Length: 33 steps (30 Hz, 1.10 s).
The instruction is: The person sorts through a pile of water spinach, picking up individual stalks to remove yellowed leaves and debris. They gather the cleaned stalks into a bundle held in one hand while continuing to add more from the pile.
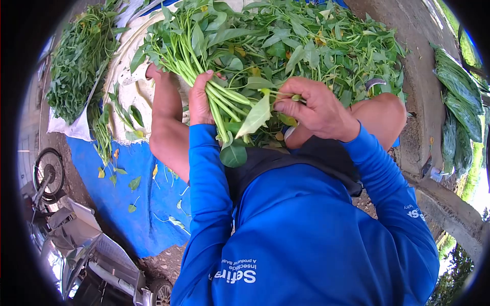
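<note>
My left hand [200,99] is closed around a bunch of long green stems [178,48], whose leafy tops fan out up and to the left. Just to its right, my right hand [316,107] pinches a single stem with a broad leaf [255,116], close against the bunch. Both hands work over a big loose heap of leafy greens [316,41] lying in front of my bare knees [383,115]. Blue long sleeves cover both arms.
A second heap of greens [76,61] lies on a white sack [127,86] at the upper left. A blue tarp [138,204] with scattered leaves covers the ground. A motorbike [66,229] stands at the lower left. A concrete ledge [423,102] and bundled greens [459,102] are at the right.
</note>
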{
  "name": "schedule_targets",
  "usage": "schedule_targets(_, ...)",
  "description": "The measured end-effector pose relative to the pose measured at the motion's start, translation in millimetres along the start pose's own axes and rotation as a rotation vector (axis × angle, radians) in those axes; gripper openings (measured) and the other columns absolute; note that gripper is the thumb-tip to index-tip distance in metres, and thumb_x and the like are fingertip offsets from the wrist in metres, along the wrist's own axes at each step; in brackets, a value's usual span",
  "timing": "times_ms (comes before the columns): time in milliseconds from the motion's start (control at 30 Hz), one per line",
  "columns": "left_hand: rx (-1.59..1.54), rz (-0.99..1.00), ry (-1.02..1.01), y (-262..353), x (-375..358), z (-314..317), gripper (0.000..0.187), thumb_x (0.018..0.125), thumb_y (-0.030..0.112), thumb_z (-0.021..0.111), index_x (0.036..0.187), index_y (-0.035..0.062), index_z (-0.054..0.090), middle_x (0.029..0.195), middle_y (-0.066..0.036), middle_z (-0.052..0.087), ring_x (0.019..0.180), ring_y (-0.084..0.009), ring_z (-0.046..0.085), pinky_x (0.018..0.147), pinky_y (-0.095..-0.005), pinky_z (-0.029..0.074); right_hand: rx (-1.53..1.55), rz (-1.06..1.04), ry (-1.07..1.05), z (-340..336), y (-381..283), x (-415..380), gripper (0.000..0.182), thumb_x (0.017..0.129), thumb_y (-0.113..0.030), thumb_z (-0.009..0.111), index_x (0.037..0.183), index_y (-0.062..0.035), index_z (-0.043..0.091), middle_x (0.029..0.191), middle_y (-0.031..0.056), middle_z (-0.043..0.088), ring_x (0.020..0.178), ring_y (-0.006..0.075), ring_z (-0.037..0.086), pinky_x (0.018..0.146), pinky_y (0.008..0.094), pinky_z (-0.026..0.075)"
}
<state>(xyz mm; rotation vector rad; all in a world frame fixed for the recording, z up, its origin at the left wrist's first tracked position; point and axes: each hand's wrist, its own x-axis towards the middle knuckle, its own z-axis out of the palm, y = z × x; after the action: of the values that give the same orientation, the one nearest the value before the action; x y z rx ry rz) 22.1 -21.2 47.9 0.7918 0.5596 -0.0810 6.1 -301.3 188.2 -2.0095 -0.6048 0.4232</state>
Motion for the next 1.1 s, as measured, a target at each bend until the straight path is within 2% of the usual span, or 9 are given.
schedule_targets(100, -0.028, 0.017, -0.049, 22, 7, -11, 0.027, 0.096, 0.026, 0.076, 0.11, 0.0052, 0.065, 0.095, -0.01, 0.072, 0.081, -0.0254, 0.072, 0.072, -0.0413, 0.065, -0.073, 0.211, 0.237, -73, 25, -26, 0.033, 0.096, -0.027, 0.078, 0.117, -0.002, 0.073, 0.112, 0.0162, 0.075, 0.1, 0.036, 0.071, 0.086, 0.0458, 0.055)
schedule_targets(267, -0.015, 0.006, -0.12, 48, 24, -35, 0.037, 0.095, 0.032, 0.076, 0.118, 0.0068, 0.062, 0.102, -0.012, 0.071, 0.093, -0.0286, 0.071, 0.085, -0.0454, 0.064, -0.995, 0.024, 0.688, -109, 85, -50, 0.047, 0.093, -0.024, 0.076, 0.132, 0.0021, 0.07, 0.133, 0.0231, 0.068, 0.103, 0.0369, 0.07, 0.092, 0.045, 0.057)
schedule_targets(367, 0.044, 0.065, -0.114, 46, 19, -23, 0.039, 0.095, 0.036, 0.076, 0.116, 0.0065, 0.064, 0.104, -0.012, 0.07, 0.097, -0.0292, 0.071, 0.09, -0.0476, 0.063, 0.073, 0.111, 0.2, -42, 35, -28, 0.047, 0.094, -0.023, 0.075, 0.134, 0.0005, 0.069, 0.117, 0.0208, 0.075, 0.091, 0.0359, 0.073, 0.086, 0.0447, 0.058)
schedule_targets(400, 0.055, 0.102, -0.115, 46, 14, -10, 0.039, 0.094, 0.036, 0.077, 0.117, 0.0067, 0.064, 0.104, -0.012, 0.07, 0.098, -0.0291, 0.07, 0.091, -0.0479, 0.063, 0.145, 0.016, 0.135, -13, 32, -17, 0.04, 0.096, -0.016, 0.077, 0.134, -0.003, 0.072, 0.112, 0.0128, 0.077, 0.096, 0.0174, 0.072, 0.082, 0.0345, 0.057)
schedule_targets(500, 0.079, 0.071, -0.123, 37, -16, 28, 0.047, 0.093, 0.025, 0.078, 0.133, 0.0122, 0.055, 0.101, -0.013, 0.068, 0.094, -0.0267, 0.068, 0.088, -0.0405, 0.062, 0.062, -0.176, 0.153, 47, 25, 2, 0.038, 0.094, -0.013, 0.071, 0.13, -0.0023, 0.071, 0.116, 0.0205, 0.074, 0.104, 0.038, 0.072, 0.089, 0.0464, 0.056)
schedule_targets(600, 0.051, 0.036, -0.076, 34, -22, 28, 0.054, 0.092, 0.021, 0.078, 0.139, 0.0139, 0.052, 0.099, -0.014, 0.068, 0.089, -0.0264, 0.069, 0.083, -0.0395, 0.062, -0.109, -0.163, 0.08, 55, 25, -6, 0.021, 0.097, -0.014, 0.066, 0.114, -0.0023, 0.071, 0.102, 0.0176, 0.071, 0.098, 0.0422, 0.069, 0.087, 0.0522, 0.055)
schedule_targets(800, 0.177, 0.099, 0.036, 41, 16, -27, 0.04, 0.094, 0.038, 0.076, 0.111, 0.0036, 0.065, 0.099, -0.01, 0.069, 0.09, -0.029, 0.072, 0.086, -0.0488, 0.066, -0.179, 0.182, -0.479, 9, 63, -30, 0.024, 0.095, -0.02, 0.065, 0.104, -0.0006, 0.075, 0.099, 0.0201, 0.076, 0.095, 0.0437, 0.072, 0.084, 0.0526, 0.057)
schedule_targets(933, 0.026, 0.027, 0.049, 42, 20, -35, 0.037, 0.095, 0.026, 0.076, 0.122, 0.0076, 0.059, 0.101, -0.009, 0.069, 0.088, -0.0254, 0.071, 0.078, -0.0426, 0.064, -0.604, 0.833, 0.022, -39, 145, 14, 0.031, 0.09, -0.021, 0.069, 0.108, 0.0026, 0.079, 0.109, 0.0309, 0.076, 0.11, 0.0434, 0.074, 0.098, 0.0522, 0.058)
schedule_targets(1100, 0.019, 0.002, 0.09, 16, 27, -43, 0.03, 0.096, 0.026, 0.075, 0.114, 0.003, 0.066, 0.1, -0.01, 0.071, 0.089, -0.0217, 0.07, 0.077, -0.038, 0.061, -0.572, 1.013, 0.33, -19, 258, 12, 0.029, 0.084, -0.025, 0.071, 0.101, -0.0024, 0.08, 0.109, 0.0318, 0.075, 0.106, 0.0502, 0.072, 0.098, 0.0547, 0.057)
